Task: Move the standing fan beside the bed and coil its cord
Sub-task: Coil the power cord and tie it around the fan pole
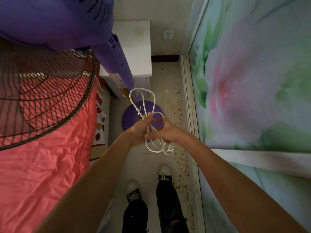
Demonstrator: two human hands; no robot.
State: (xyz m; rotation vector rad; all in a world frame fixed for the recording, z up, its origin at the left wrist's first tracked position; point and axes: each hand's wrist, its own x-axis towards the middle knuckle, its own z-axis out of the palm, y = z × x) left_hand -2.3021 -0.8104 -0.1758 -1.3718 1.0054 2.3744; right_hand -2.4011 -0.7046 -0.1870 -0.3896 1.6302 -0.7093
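The purple standing fan (pixel 55 21) rises close to me at the upper left, with its wire grille (pixel 50 91) over the bed and its round purple base (pixel 129 115) on the floor below my hands. Its white cord (pixel 143 100) is gathered into loops, one above my hands and one hanging below, where the plug (pixel 170 148) dangles. My left hand (pixel 141 130) is closed around the middle of the loops. My right hand (pixel 168 133) pinches the same bundle from the right side.
The bed with a coral-red cover (pixel 50 165) fills the left. A white nightstand (pixel 136 47) stands behind the fan pole, with a wall socket (pixel 168 35) beyond it. A floral sliding door (pixel 252 98) runs along the right. My two feet (pixel 151 182) stand on the narrow stained floor strip.
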